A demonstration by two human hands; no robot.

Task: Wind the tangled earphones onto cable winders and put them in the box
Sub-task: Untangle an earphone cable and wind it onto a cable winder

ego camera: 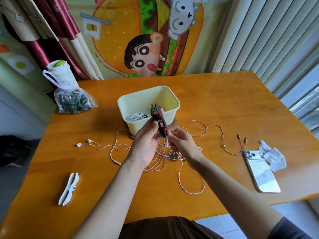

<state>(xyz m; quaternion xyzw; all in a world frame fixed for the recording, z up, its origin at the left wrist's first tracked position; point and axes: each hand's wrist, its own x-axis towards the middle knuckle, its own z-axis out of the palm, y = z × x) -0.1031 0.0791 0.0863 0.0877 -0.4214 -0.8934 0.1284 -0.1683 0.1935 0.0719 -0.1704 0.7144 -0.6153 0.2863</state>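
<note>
While both forearms reach forward over the table (pixel 224 104), left hand (pixel 146 145) grips brown cable winder (pixel 157 108) upright before cream box (pixel 148 90); right hand (pixel 183 145) pinches pink earphone cable (pixel 155 163) at winder's lower end, loose loops tangled beneath.

Soft daylight enters from the right, through the window behind the pale vertical blinds (pixel 259 35), and the scene is bright and evenly lit. The glossy orange wooden table (pixel 224 104) carries a pale sheen across its far right part, and the white smartphone lying face down (pixel 262 173) mirrors the light. Shadows are faint and soft-edged; the cream plastic box (pixel 170 116) darkens the wood at its near base. The wide lens bows the table edges and tilts the blinds. The dark brown cable winder (pixel 159 116) gripped by the left hand (pixel 146 145) looks slightly smeared, as does the right hand (pixel 183 144) pinching the pink earphone cable (pixel 162 163).
</note>
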